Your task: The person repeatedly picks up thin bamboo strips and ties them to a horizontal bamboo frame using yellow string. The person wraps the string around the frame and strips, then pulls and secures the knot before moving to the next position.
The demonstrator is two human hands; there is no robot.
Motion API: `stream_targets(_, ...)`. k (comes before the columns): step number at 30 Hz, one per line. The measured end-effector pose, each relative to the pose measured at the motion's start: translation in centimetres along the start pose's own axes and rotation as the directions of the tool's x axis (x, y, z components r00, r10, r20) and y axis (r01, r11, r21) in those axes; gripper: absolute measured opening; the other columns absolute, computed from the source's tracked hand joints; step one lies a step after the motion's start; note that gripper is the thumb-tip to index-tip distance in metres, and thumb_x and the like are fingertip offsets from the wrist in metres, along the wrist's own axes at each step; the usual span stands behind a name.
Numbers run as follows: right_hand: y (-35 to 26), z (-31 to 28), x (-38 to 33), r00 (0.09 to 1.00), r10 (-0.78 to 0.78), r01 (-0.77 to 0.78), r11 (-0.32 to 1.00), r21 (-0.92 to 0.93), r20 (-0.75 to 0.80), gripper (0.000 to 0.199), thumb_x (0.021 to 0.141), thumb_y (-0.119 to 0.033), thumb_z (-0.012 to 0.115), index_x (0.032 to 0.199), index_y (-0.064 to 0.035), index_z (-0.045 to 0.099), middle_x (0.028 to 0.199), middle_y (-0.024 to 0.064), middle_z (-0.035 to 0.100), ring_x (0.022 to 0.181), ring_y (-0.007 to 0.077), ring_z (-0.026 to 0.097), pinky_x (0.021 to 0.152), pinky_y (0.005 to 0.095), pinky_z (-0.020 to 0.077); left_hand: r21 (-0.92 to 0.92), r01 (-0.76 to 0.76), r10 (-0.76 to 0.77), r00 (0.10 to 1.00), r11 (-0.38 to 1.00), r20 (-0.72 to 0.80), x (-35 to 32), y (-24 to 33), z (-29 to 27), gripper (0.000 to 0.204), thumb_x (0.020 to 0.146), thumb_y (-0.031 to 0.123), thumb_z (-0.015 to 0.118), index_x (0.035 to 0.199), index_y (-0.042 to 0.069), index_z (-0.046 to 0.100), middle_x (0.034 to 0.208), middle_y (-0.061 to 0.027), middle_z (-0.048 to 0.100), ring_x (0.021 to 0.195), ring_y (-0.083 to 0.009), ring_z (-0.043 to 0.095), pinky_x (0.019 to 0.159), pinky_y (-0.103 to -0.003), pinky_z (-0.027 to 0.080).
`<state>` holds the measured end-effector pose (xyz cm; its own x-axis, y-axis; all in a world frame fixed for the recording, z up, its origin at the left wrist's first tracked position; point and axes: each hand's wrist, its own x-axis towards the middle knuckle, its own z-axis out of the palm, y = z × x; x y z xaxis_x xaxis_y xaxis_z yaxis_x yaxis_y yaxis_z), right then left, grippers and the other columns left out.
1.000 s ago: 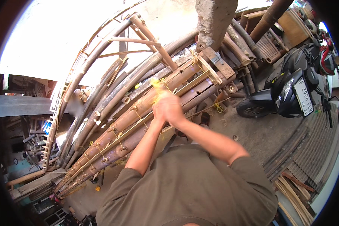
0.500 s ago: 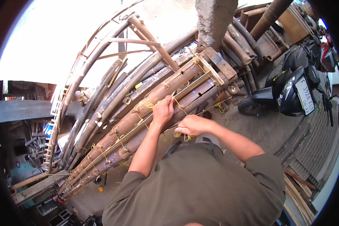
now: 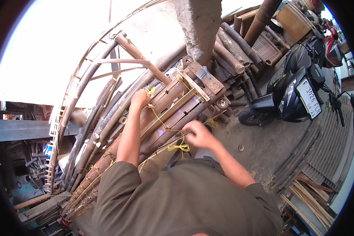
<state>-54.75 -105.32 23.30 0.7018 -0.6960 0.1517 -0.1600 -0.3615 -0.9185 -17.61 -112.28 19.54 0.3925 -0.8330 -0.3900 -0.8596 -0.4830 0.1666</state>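
Both hands (image 3: 141,98) (image 3: 200,135) have moved apart, left arm (image 3: 129,137) stretched forward.

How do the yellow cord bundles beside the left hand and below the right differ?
The upper cord bundle sits beside the left hand, the lower cord bundle below the right hand. The lower looks larger and wider-spread than the upper. Both are yellow and looped.

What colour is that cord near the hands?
The cord is yellow, seen best in the head view.
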Motion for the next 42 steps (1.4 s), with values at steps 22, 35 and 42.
stream_targets(22, 1.8, -5.4, 31.0, 0.749, 0.118, -0.134, 0.991, -0.025, 0.652, 0.044, 0.095, -0.043, 0.053, 0.079, -0.0039, 0.066, 0.068, 0.0099, 0.062, 0.069, 0.0196, 0.061, 0.065, 0.0338, 0.0476, -0.426, -0.254, 0.048, 0.898, 0.868, -0.437, -11.6, 22.2, 2.6, 0.02, 0.095, 0.019, 0.053, 0.091, 0.009, 0.07, 0.088, -0.0123, 0.069, 0.09, -0.0327, 0.062, 0.076, -0.047, 0.032)
stream_targets(35, 4.6, -9.6, 2.6, 0.923, 0.053, -0.016, 0.995, -0.1, 0.381, 0.04, 0.092, -0.03, 0.052, 0.066, -0.0016, 0.061, 0.068, 0.0224, 0.06, 0.068, 0.0436, 0.057, 0.066, 0.0502, 0.0458, -0.707, -0.244, 0.032, 0.954, 0.664, -0.299, -8.2, 21.4, -1.7, 0.028, 0.098, 0.023, 0.053, 0.094, 0.003, 0.072, 0.081, -0.0051, 0.07, 0.077, -0.0131, 0.061, 0.073, -0.032, 0.048)
stream_targets(42, 4.1, -8.6, 0.5, 0.972, 0.017, 0.071, 0.931, -0.359, 0.236, 0.033, 0.087, -0.024, 0.057, 0.062, -0.004, 0.063, 0.062, 0.0177, 0.061, 0.066, 0.0373, 0.06, 0.082, 0.0404, 0.0465, -0.391, -0.192, -0.035, 0.864, 0.9, -0.503, 5.8, 14.8, 1.3, 0.031, 0.093, 0.024, 0.05, 0.093, 0.0, 0.07, 0.092, -0.0232, 0.069, 0.089, -0.0414, 0.065, 0.083, -0.047, 0.049)
